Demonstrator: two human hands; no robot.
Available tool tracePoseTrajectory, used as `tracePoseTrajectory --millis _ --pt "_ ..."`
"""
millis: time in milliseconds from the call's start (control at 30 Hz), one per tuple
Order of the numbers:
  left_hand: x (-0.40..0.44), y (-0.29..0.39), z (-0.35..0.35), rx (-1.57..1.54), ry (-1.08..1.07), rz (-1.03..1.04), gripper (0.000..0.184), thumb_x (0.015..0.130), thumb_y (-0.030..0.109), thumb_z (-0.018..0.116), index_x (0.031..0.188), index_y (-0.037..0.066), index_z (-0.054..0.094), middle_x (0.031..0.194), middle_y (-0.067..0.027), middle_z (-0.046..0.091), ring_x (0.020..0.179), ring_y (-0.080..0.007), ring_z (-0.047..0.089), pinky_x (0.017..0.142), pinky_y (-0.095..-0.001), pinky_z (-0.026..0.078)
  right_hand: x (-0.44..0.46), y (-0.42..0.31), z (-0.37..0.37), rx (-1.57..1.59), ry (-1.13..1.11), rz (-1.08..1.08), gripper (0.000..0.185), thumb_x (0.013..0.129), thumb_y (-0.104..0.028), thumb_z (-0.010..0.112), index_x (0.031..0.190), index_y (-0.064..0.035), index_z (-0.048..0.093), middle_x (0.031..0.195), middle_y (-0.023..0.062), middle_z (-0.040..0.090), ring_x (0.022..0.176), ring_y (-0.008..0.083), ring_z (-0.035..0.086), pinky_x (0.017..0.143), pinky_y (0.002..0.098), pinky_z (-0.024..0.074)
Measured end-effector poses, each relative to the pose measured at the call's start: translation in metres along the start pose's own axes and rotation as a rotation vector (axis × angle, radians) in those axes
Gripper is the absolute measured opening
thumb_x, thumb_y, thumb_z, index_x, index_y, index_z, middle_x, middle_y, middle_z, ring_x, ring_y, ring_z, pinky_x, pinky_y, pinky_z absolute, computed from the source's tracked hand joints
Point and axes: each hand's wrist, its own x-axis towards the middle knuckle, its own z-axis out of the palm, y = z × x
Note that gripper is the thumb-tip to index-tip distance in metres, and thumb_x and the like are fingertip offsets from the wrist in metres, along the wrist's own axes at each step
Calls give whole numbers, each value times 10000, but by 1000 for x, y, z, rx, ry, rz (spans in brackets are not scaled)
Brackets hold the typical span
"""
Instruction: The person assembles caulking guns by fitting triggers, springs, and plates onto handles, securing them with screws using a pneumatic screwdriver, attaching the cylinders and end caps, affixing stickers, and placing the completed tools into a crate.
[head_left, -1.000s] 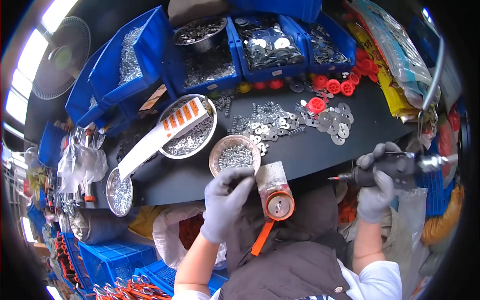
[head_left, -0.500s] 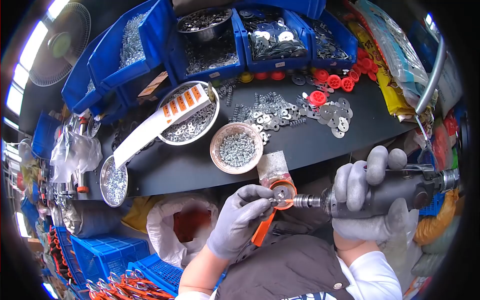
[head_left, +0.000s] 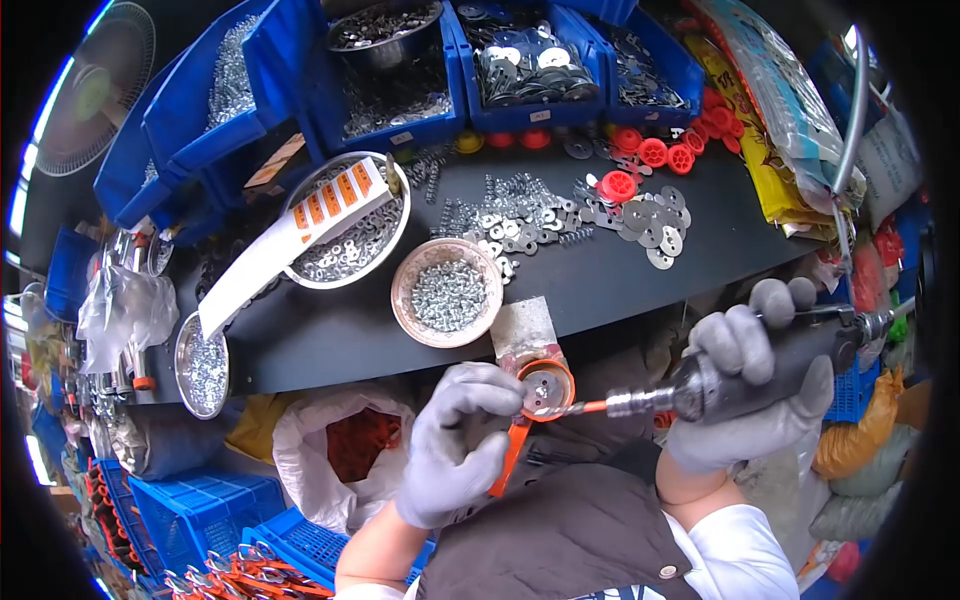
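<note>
My right hand (head_left: 745, 385), in a grey glove, is wrapped around a black power screwdriver (head_left: 690, 390). Its driver bit (head_left: 590, 407), partly orange, points left to the lower edge of a round orange part (head_left: 570, 385). Inside that part sits a grey metal disc (head_left: 543, 390) with small holes. An orange strip (head_left: 512, 458) hangs below it. My left hand (head_left: 455, 440), also gloved, is beside the part, fingertips at the disc's left edge and thumb apart from the fingers. Nothing shows in its grasp. A metal plate (head_left: 525, 328) at the table edge adjoins the orange part.
A bowl of small screws (head_left: 447, 292) stands near the edge of the dark table (head_left: 330, 355). Behind are a washer bowl (head_left: 350, 245), loose springs (head_left: 510, 200), discs (head_left: 655, 225), red wheels (head_left: 617, 186) and blue bins (head_left: 530, 118). A white sack (head_left: 300, 450) is below left.
The screwdriver has drawn back to the right, baring more of its bit. My left thumb has parted from the fingers, which were pinched at the disc. The whole view has shifted slightly.
</note>
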Motion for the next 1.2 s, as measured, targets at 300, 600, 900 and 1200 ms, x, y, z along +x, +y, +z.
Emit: tracePoseTrajectory --millis 300,600,900,1200 --pt "2 -14 10 1258 -486 112 573 704 351 729 1236 194 586 1276 -89 520 1099 -301 512 858 -457 431 -5 7 -30 -296 -71 -68 604 887 -301 639 1357 15 431 1028 91 493 650 102 434 609 279 324" --pt "2 -25 7 1339 -582 79 677 680 400 756 1293 202 547 1300 -84 508 1152 -283 505 843 -445 430 -11 10 -48 -453 -77 270 597 787 -355 817 1302 -217 546 1078 64 601 762 215 653 686 381 512" --pt "3 -25 3 1310 -591 81 679 688 411 758 1299 207 541 1314 -81 499 1164 -277 502 847 -435 430 -17 18 -46 -426 -90 370 596 801 -317 822 1296 -204 511 1073 74 581 854 242 654 745 418 529" --pt "1 -28 2 1284 -554 101 611 691 395 745 1242 193 574 1296 -83 518 1151 -276 509 837 -437 435 -18 22 -42 -548 -450 274 594 821 -276 807 1277 -123 459 1083 171 587 829 306 673 744 453 574"
